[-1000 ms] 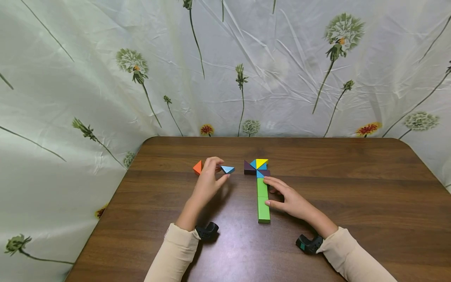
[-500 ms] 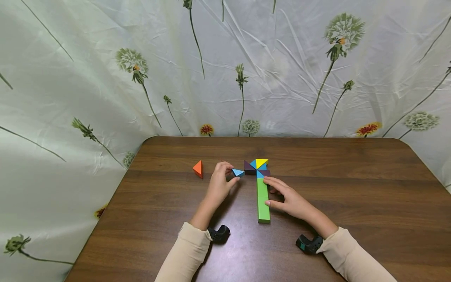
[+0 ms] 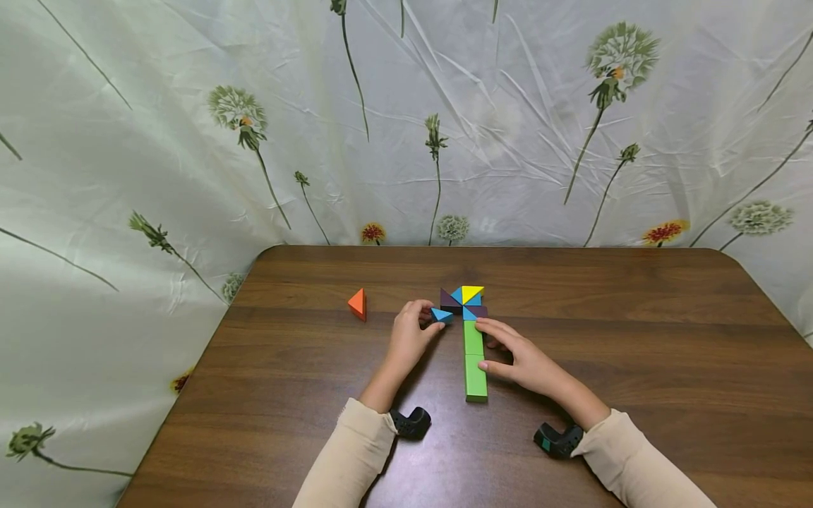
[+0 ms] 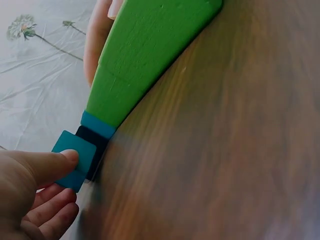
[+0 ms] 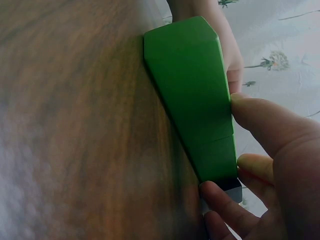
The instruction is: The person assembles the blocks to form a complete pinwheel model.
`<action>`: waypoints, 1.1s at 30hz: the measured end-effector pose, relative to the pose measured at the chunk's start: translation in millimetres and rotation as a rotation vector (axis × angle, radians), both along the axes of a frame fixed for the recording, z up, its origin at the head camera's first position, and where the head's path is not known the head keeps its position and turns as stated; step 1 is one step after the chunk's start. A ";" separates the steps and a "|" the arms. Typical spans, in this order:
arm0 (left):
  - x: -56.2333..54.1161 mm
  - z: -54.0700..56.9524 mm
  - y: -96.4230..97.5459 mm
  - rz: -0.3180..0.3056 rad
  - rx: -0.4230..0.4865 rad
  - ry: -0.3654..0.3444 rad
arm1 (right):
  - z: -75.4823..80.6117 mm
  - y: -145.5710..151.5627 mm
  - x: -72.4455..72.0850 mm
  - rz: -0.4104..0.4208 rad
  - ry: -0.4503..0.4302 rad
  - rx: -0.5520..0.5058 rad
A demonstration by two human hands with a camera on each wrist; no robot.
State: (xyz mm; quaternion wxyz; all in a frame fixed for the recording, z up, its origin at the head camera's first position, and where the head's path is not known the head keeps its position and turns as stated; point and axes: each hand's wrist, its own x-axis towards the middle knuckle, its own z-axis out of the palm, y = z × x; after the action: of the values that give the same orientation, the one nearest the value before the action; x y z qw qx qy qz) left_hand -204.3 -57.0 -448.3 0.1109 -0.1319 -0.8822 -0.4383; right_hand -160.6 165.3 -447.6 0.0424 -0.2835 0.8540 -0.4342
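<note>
Between thumb and fingers my left hand (image 3: 409, 335) pinches a blue triangular block (image 3: 441, 315), just beside the near left of a pinwheel-like cluster. That cluster has a yellow triangular block (image 3: 471, 293), a dark purple one (image 3: 449, 300) at its left, another dark purple one (image 3: 478, 311) at its right, and blue ones among them. Two green rectangular blocks (image 3: 476, 377) run end to end from it toward me. My right hand (image 3: 530, 363) rests fingertips and thumb along their right edge. In the left wrist view the held block (image 4: 80, 155) overlaps a dark block (image 4: 95, 147).
An orange triangular block (image 3: 358, 304) sits apart on the brown wooden table (image 3: 254, 395), left of my left hand. A curtain with a flower print (image 3: 495, 141) hangs behind the far edge. Black devices (image 3: 411, 423) are strapped at both wrists.
My left hand has carried the blue triangular block rightward and slightly nearer, from beside the orange block to the cluster's left side. The right hand and green blocks have stayed put.
</note>
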 end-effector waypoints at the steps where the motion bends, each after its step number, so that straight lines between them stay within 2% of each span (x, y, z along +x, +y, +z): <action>1: -0.2 -0.8 0.9 0.002 0.002 0.003 | -0.2 0.0 -0.1 0.000 -0.001 0.001; 7: -2.8 -6.0 6.4 0.017 0.019 0.003 | -1.3 0.2 -0.1 0.003 -0.002 0.000; 14: -5.9 -9.9 10.3 0.019 0.088 -0.044 | -2.3 0.3 -0.9 0.003 -0.001 -0.009; 21: -7.0 -10.7 7.5 -0.016 0.149 -0.078 | -1.4 -0.4 -0.8 0.005 0.007 -0.009; 26: -7.7 -11.0 8.5 -0.018 0.154 -0.091 | -1.9 -0.1 -1.0 0.007 0.032 -0.015; 33: -7.8 -10.6 12.9 -0.001 0.160 -0.100 | -3.2 0.1 -2.2 0.000 0.018 -0.008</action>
State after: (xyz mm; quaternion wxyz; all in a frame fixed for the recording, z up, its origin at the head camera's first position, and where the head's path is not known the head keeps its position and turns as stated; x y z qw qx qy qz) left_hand -212.2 -44.1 -458.9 0.0764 -0.1011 -0.8486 -0.5137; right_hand -162.8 165.4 -450.8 0.0333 -0.2875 0.8525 -0.4352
